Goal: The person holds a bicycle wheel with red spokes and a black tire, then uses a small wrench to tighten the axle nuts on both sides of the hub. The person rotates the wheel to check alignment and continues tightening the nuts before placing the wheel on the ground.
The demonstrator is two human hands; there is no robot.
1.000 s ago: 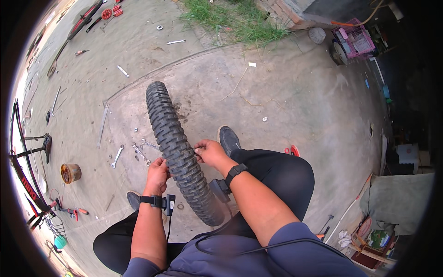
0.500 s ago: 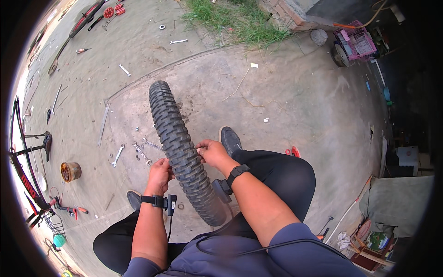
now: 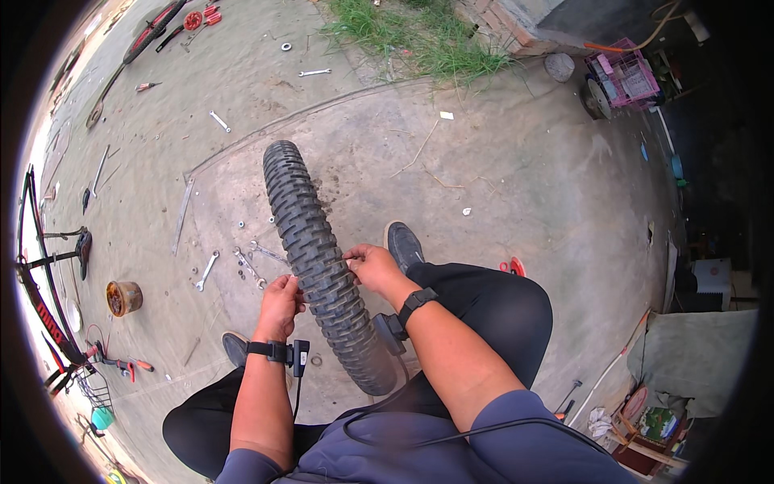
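A bicycle wheel with a black knobby tire (image 3: 310, 242) stands upright between my knees, tread toward me. At its left side is my left hand (image 3: 279, 308), fingers curled with the tips close to the wheel; whatever they pinch is hidden. On the opposite side my right hand (image 3: 374, 268) pinches a small dark piece near the wheel's middle, too small to name. The tire hides the rim faces and the hub from view. Each wrist wears a black strap with a small box.
Several wrenches (image 3: 208, 271) and loose nuts lie left of the wheel. A rusty tin (image 3: 123, 298) stands farther left, near a black bicycle frame (image 3: 52, 319). My shoe (image 3: 405, 246) is beyond my right hand. A pink basket (image 3: 625, 77) is at the far right.
Almost nothing differs. The view has shifted very slightly, and both hands stay at the two sides of the wheel.
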